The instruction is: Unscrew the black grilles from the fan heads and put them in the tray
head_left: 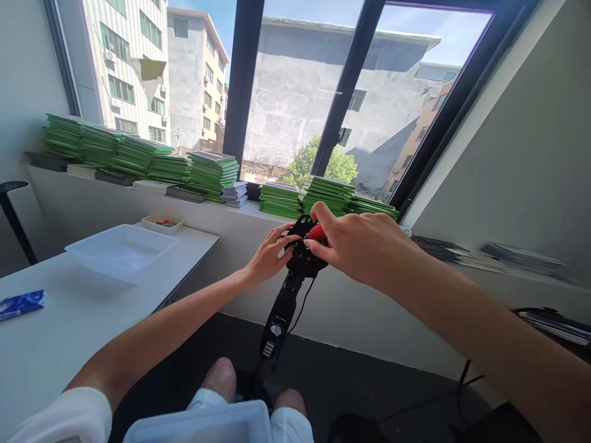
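Note:
A black pole-mounted device (295, 271) rises from between my knees, its handle with buttons lower down. My left hand (270, 252) grips the left side of the device's black head, fingers curled on it. My right hand (355, 243) pinches a small red part (317, 232) at the top of the head, thumb raised. A thin cable hangs from the head.
A white table (69, 314) stands at the left with a white tray (117, 249), a small dish (162, 223) of parts and a blue packet (21, 303). Stacks of green boards (212, 172) line the windowsill. A clear plastic bin (203, 424) rests on my lap.

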